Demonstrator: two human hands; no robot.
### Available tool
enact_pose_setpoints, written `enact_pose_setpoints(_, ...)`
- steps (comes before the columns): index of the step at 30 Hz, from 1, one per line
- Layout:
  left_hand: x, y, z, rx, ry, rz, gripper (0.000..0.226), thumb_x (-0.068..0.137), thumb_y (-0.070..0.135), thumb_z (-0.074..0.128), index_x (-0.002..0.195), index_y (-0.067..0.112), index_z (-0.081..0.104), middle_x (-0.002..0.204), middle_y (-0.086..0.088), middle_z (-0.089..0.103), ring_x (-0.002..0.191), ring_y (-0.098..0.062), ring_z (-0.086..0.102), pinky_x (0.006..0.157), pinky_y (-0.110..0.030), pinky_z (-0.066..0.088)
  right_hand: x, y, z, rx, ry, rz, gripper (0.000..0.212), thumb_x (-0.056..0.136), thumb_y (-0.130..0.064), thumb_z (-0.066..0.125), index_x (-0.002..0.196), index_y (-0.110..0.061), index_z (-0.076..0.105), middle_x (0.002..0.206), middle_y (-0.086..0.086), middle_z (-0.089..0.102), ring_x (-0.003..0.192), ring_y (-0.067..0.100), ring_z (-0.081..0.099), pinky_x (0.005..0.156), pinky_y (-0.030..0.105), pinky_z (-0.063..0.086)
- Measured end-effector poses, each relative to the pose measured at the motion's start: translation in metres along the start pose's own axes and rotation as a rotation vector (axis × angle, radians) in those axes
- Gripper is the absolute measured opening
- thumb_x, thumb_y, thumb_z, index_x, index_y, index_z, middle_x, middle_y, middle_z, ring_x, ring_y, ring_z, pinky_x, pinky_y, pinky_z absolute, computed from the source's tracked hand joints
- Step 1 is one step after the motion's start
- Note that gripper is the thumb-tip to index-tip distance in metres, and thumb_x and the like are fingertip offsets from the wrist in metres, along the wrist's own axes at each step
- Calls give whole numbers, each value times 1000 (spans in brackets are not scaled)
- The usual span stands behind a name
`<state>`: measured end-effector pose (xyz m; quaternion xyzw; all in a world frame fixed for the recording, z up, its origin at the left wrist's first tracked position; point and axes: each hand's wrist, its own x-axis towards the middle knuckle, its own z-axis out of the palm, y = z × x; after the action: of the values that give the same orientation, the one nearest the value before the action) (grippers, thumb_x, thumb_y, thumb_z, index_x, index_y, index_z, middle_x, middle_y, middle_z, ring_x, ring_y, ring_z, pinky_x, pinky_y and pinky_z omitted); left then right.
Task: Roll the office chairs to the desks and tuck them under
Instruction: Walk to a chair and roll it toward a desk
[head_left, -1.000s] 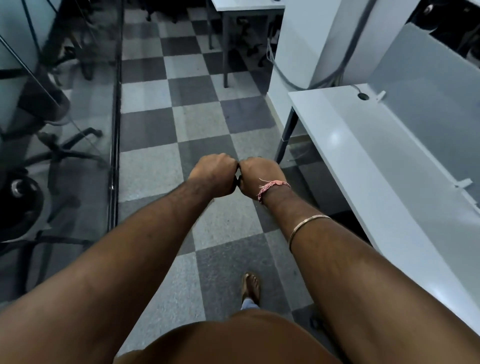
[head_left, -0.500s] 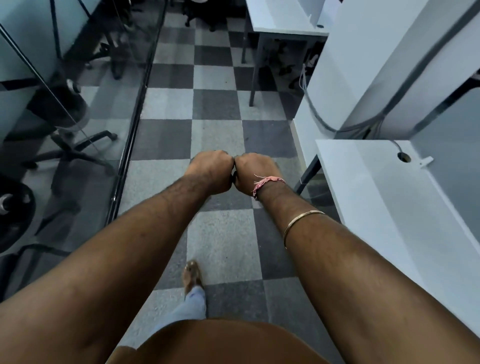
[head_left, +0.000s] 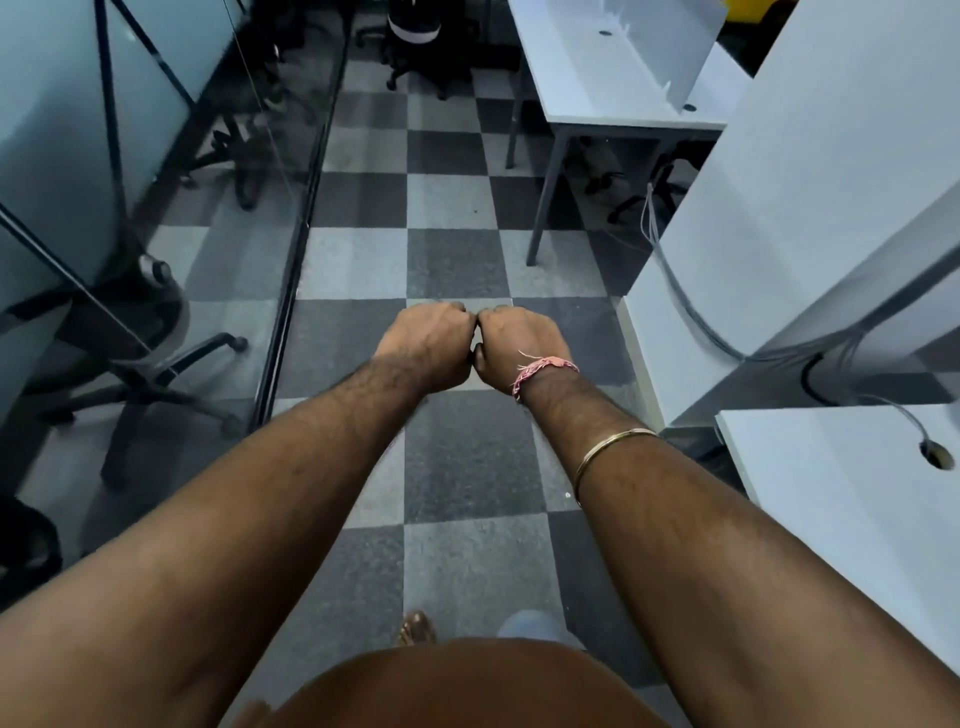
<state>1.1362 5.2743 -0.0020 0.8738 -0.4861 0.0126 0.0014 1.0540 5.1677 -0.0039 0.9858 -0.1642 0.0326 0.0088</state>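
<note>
This is an office. A checkered floor of grey carpet tiles (head_left: 457, 260) runs down an aisle between a glass partition (head_left: 249, 171) on the left and rows of white desks (head_left: 613, 88) with grey metal legs on the right. The near desk (head_left: 841, 499) has a cable grommet. A black office chair (head_left: 415, 36) on castors stands at the far end, and another chair base (head_left: 150, 374) shows behind the glass.

No readable text, labels, brands, numbers or signs anywhere in view. Desk tops, partition panels, glass wall and checkered floor tiles carry no lettering that can be made out.
</note>
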Motion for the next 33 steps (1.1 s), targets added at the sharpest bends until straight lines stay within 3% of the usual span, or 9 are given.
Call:
enact_pose_setpoints(10, 186, -110, 21, 38, -36, -43, 27, 94, 28, 64, 120, 20, 66, 111, 0, 70, 96, -23, 68, 73, -40, 56, 219, 35, 37, 36, -29, -32, 29, 88, -32, 59, 114, -18, 62, 111, 3, 68, 102, 25, 65, 80, 37, 54)
enact_pose_setpoints(16, 335, -166, 14, 48, -63, -128, 31, 92, 26, 63, 123, 22, 65, 114, 1, 68, 100, -23, 67, 68, -36, 47, 375, 86, 39, 39, -15, -88, 25, 90, -30, 56, 111, -19, 61, 108, 2, 69, 99, 25, 65, 69, 33, 44)
enact_pose_setpoints(21, 440, -211, -6, -9, -16, -209, 30, 93, 23, 63, 122, 22, 65, 114, -1, 67, 101, -26, 67, 69, -37, 48, 498, 119, 24, 35, 24, -141, 24, 90, -29, 57, 112, -19, 63, 108, 3, 69, 99, 26, 65, 78, 37, 52)
enact_pose_setpoints(27, 571, -291, 11, 25, -71, -206, 25, 92, 24, 63, 115, 20, 70, 109, -1, 69, 98, -25, 68, 72, -37, 52, 651, 140, 54, 15, -3, -188, 24, 92, -29, 54, 112, -17, 61, 110, 5, 68, 103, 26, 63, 81, 37, 50)
enact_pose_setpoints(33, 704, -387, 23, 64, -96, -142, 19, 95, 28, 62, 109, 19, 71, 105, -2, 68, 91, -25, 68, 73, -39, 56, 810, 149, 80, 47, -33, -144, 23, 92, -30, 52, 109, -19, 63, 105, 4, 69, 97, 28, 64, 77, 42, 56)
